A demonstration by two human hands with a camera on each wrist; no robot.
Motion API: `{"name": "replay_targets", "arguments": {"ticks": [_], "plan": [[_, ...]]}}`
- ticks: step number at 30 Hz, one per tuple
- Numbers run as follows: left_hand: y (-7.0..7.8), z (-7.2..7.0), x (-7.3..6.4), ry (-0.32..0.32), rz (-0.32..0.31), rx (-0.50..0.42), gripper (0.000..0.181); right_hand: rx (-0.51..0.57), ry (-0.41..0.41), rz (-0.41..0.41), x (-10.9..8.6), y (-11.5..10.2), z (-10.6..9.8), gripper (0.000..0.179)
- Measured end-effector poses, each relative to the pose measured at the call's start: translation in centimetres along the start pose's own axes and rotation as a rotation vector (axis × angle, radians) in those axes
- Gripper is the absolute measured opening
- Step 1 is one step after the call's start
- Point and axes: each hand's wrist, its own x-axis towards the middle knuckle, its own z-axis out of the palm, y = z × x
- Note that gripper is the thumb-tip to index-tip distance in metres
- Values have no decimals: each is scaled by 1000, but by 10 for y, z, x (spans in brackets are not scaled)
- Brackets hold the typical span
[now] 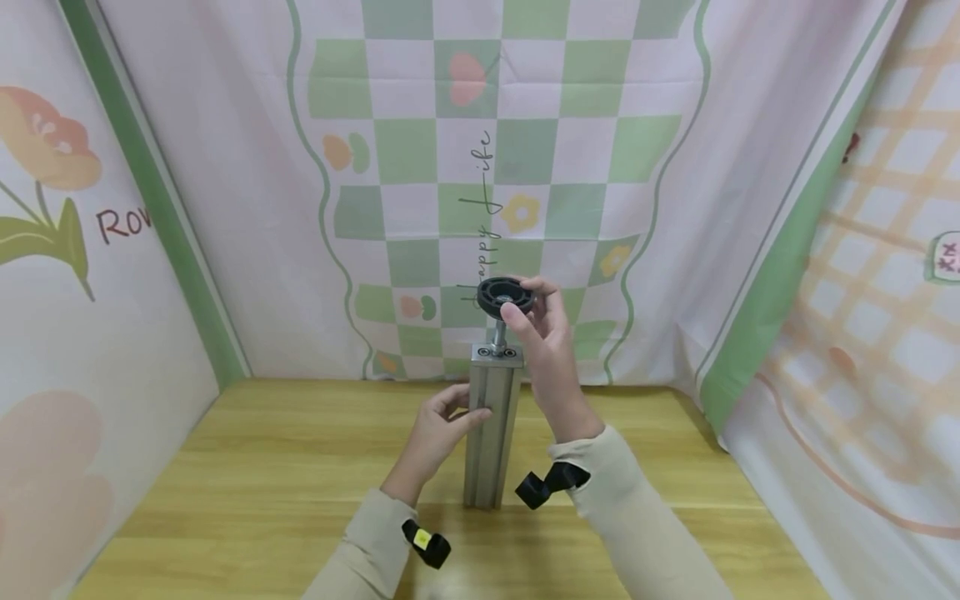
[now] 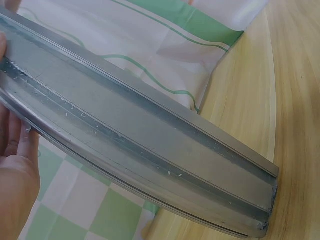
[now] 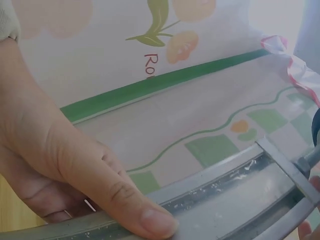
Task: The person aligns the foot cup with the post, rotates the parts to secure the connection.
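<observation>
The aluminium profile (image 1: 486, 458) stands upright on the wooden table (image 1: 262, 467), gripped by the left hand (image 1: 441, 423); above its end plate (image 1: 497, 358), the right hand (image 1: 553, 343) pinches the black levelling foot (image 1: 489, 307). I'd want that lower hold firm and any turning even, stem (image 1: 499, 334) straight.

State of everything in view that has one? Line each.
Long grey grooved metal post: upright
Flat silver metal end plate: at post's top
Round black ribbed disc: hollow face up
Silver metal stem: upright, between plate and disc
Left hand: gripping post
Right hand: pinching disc
White-green printed cloth: hanging, creased
</observation>
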Motion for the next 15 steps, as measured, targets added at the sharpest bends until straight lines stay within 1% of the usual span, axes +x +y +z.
{"name": "replay_targets", "arguments": {"ticks": [5, 10, 13, 15], "plan": [[0, 0, 0, -7, 3, -4, 42, -68, 56, -20, -2, -2, 6, 34], [-1, -1, -1, -10, 11, -11, 42, -132, 118, -83, -2, 1, 10, 37], [-1, -1, -1, -8, 19, -8, 42, -162, 127, -137, -1, 5, 11, 44], [-1, -1, -1, -7, 23, -6, 42, -180, 115, -153, -2, 8, 10, 56]]}}
